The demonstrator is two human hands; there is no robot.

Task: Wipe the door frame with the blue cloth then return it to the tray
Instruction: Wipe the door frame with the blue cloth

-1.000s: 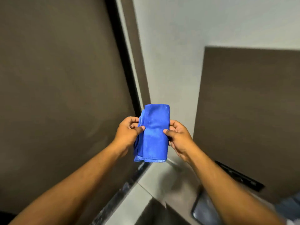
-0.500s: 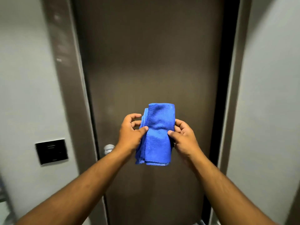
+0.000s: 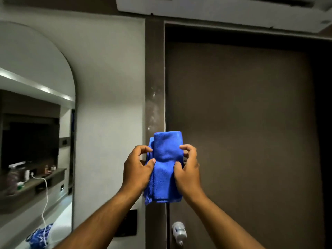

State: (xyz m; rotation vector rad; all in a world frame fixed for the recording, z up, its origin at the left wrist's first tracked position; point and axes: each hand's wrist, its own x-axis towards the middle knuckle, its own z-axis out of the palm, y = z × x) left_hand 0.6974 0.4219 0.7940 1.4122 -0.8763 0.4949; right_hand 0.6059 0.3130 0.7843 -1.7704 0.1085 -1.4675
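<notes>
Arched mirror (image 3: 36,123) — dark door (image 3: 242,132)

The blue cloth (image 3: 166,166) is a fluffy microfibre piece folded lengthwise into a thick upright strip, its loose layered edges showing along the left side and at the lower left corner. It is held in the air in front of the door frame (image 3: 154,78), a dark brown vertical post with pale dusty smudges just above the cloth's top edge.
</notes>
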